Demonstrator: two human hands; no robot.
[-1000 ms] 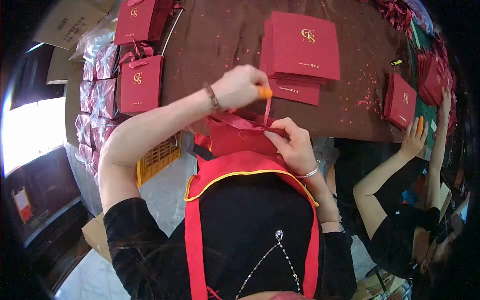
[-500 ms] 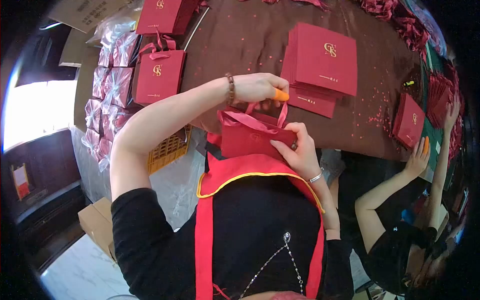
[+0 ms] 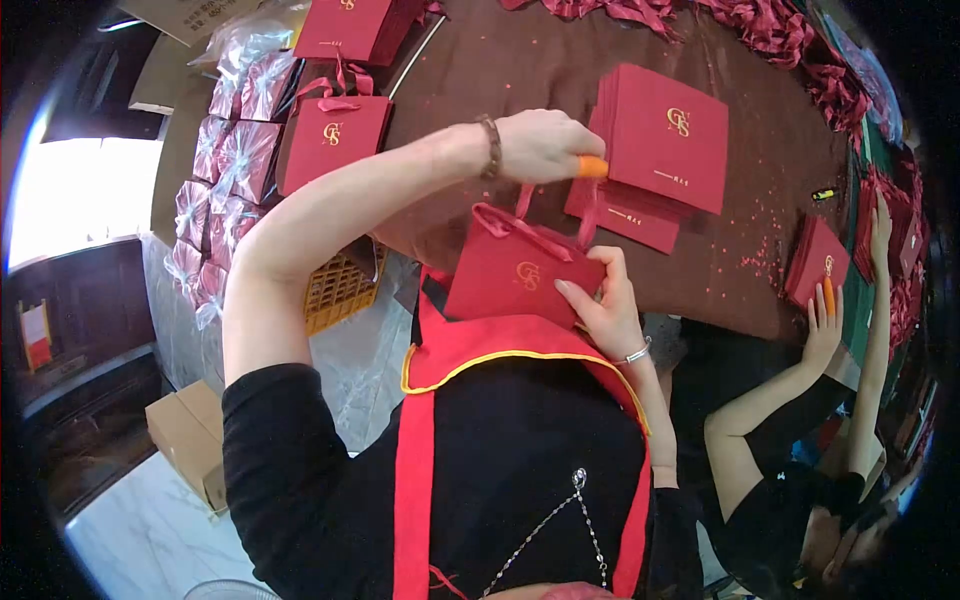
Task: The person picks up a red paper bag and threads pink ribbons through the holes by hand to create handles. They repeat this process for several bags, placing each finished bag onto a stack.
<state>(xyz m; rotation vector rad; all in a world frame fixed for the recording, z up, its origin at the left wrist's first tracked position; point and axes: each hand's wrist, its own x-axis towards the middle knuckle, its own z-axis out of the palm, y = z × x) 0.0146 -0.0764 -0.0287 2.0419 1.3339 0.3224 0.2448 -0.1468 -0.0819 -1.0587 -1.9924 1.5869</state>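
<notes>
My left hand [image 3: 545,145], with an orange cover on one finger, is closed on the pink ribbon handle [image 3: 588,215], which it pulls up above a red paper bag. Pinched at its right edge by my right hand [image 3: 612,310], the red bag [image 3: 520,278] with a gold logo leans tilted against my red apron at the table's near edge. A stack of red bags [image 3: 668,140] lies just beyond my left hand, on the brown cloth.
A standing red bag with ribbon [image 3: 335,138] and more red bags [image 3: 350,30] are at the left, beside wrapped packs [image 3: 248,155]. A yellow crate [image 3: 340,292] sits below. At the right, a co-worker's hand [image 3: 824,325] touches red bags [image 3: 818,262]; ribbons [image 3: 770,35] lie behind.
My left hand has moved up and slightly right, drawing the ribbon handle higher. The bag in my right hand has tilted, showing more of its front. The view has shifted slightly.
</notes>
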